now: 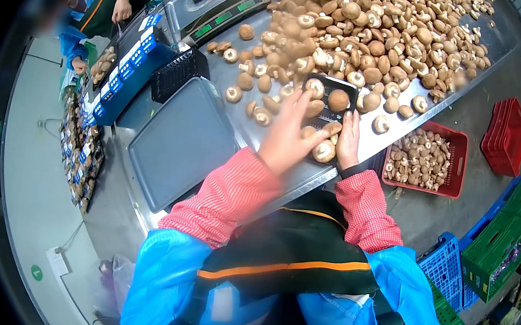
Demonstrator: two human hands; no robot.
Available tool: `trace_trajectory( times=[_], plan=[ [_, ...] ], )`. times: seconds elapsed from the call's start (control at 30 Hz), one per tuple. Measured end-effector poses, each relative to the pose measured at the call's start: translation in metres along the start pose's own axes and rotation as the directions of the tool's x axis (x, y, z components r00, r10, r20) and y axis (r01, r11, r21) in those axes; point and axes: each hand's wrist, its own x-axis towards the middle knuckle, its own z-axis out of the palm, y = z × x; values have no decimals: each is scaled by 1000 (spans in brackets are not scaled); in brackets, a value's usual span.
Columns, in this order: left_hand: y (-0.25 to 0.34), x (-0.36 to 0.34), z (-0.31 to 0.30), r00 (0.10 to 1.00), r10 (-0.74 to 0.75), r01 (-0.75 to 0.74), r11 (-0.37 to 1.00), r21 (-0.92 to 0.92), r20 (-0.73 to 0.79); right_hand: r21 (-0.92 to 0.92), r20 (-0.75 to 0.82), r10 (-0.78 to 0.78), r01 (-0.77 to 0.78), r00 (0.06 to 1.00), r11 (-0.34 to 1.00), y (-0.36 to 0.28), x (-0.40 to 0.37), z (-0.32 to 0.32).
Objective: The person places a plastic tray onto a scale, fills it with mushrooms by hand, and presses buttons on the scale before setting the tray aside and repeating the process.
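Note:
A small black tray [322, 119] sits at the near edge of the steel table, holding several shiitake mushrooms, one with its brown cap [338, 100] up. My right hand [349, 142] grips the tray's right side, fingers along the rim. Over the tray's left side is my left hand [288, 132], its thumb and fingers curved around a shiitake mushroom [314, 109]; the fingers partly hide it. Beneath the left thumb, a pale-stemmed mushroom [324, 151] lies at the near end of the tray. Just beyond both hands spreads a big heap of loose shiitake mushrooms [378, 34].
Left of the tray lies a grey lid-like panel [185, 144], with black empty trays [180, 75] behind it. A scale [226, 16] stands farther back. Red crate [459, 164] with mushrooms stands below the table's right edge. A co-worker [102, 0] handles a tray at upper left.

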Motion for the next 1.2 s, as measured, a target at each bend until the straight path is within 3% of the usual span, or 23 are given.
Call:
trace_trajectory(
  times=[0.1, 0.17, 0.2, 0.23, 0.27, 0.33, 0.37, 0.4, 0.43, 0.47, 0.5, 0.53, 0.6, 0.67, 0.77, 0.83, 0.87, 0.97, 1.0, 1.03, 1.13, 1.2],
  plan=[
    [10, -12, -34, 978, -188, 171, 970, -172, -87, 186, -35, 168, -159, 985, 970, -54, -12, 18],
    [-18, -30, -37, 965, -160, 153, 987, -51, -207, 192, 20, 211, -211, 977, 959, -57, -12, 21],
    [-28, -39, -41, 971, -196, 198, 980, 2, -140, 179, 58, 236, -242, 970, 954, -49, -11, 23],
    [-45, -49, -34, 953, -292, 278, 950, -145, -83, 161, 97, 262, -275, 960, 948, -45, -12, 26],
    [-65, -61, -23, 926, -378, 359, 889, -284, -15, 84, 51, 132, -136, 990, 987, -74, -18, 34],
    [-50, -62, -40, 806, -569, 563, 649, -511, 165, 110, 119, 15, -28, 993, 994, -63, -19, 46],
    [-45, -61, -53, 776, -607, 596, 615, -516, 172, 126, 150, -42, 23, 988, 992, -57, -18, 52],
    [-46, -60, -66, 743, -645, 628, 577, -522, 181, -54, 179, -47, 57, 983, 997, -60, -19, 56],
    [-52, -62, -77, 706, -682, 660, 536, -526, 192, 89, 278, 171, -203, 945, 975, -83, -21, 57],
    [-65, -71, -88, 715, -677, 639, 530, -558, 175, 183, 361, 379, -463, 852, 867, -105, -22, 59],
    [-72, -75, -102, 704, -692, 622, 494, -607, 160, -65, 386, 353, -356, 853, 932, -88, -20, 56],
    [-78, -81, -118, 697, -703, 617, 487, -618, 142, -190, 406, 237, -172, 883, 966, -83, -18, 55],
    [-94, -93, -147, 682, -723, 621, 492, -610, 111, -433, 428, -4, 209, 904, 877, -72, -16, 53],
    [-117, -110, -173, 663, -741, 655, 505, -562, 107, -767, 483, -88, 469, 871, 437, -56, -27, 47],
    [-152, -132, -202, 640, -766, 649, 500, -572, 56, -739, 607, 24, 553, 794, 386, -48, -53, 57],
    [-175, -144, -221, 658, -748, 650, 508, -565, 84, -681, 655, -41, 612, 755, 402, -44, -62, 77],
    [-182, -148, -231, 640, -763, 699, 531, -479, 90, -563, 679, -168, 654, 714, 506, -33, -63, 87],
    [-201, -148, -240, 731, -681, 628, 697, -345, -46, -588, 750, -5, 671, 661, 451, -14, -61, 110],
    [-234, -157, -240, 854, -492, 468, 868, -166, -166, -571, 761, -9, 676, 649, 465, -11, -62, 110],
    [-222, -152, -252, 885, -433, 463, 859, 219, -172, -534, 779, 12, 653, 628, 537, -18, -61, 113],
    [-214, -149, -242, 769, -406, 515, 851, 101, -494, -536, 794, 165, 547, 585, 643, -32, -50, 115],
    [-200, -153, -240, 771, -343, 499, 849, 173, -537, -568, 748, 180, 475, 639, 673, -32, -48, 111]
  ],
)
